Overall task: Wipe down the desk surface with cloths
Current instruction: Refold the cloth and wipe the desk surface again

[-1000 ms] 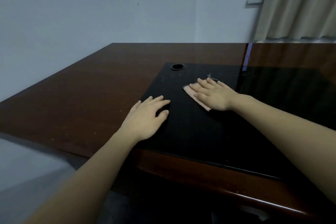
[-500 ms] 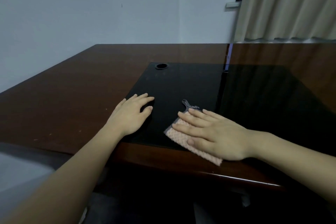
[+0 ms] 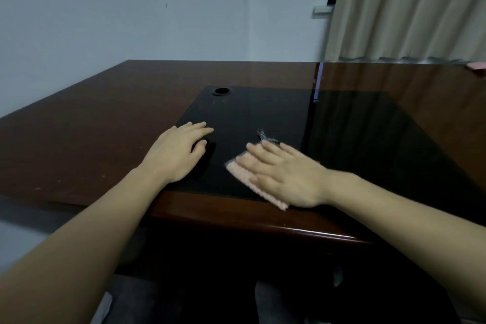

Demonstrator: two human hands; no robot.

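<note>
Right hand: my right hand [image 3: 285,177] lies flat on the pink cloth [image 3: 243,175], fingers straight and slightly spread, pressing it to the desk [image 3: 86,123]; the hand is a little blurred.
Cloth: it sits on the near part of the black inlay [image 3: 263,116], its near corner reaching over the brown wooden edge; a dark grey loop [image 3: 264,135] sticks out from its far side, just beyond my fingertips.
Left hand: my left hand [image 3: 177,154] rests palm down at the inlay's left border, fingers straight and close together, thumb tucked a little under, holding nothing.
Spacing: the two hands are near each other but apart, with a strip of bare black surface between them.
Desk: dark brown and glossy, with the black panel set in its middle; a round cable hole [image 3: 221,91] sits at the panel's far left corner.
Far right: a small pink thing [image 3: 477,73] lies on the desk at the frame's edge, too cut off to identify.
Background: a pale wall [image 3: 157,8] behind, and a beige curtain [image 3: 410,8] at the right, mirrored in the desk's polish.
</note>
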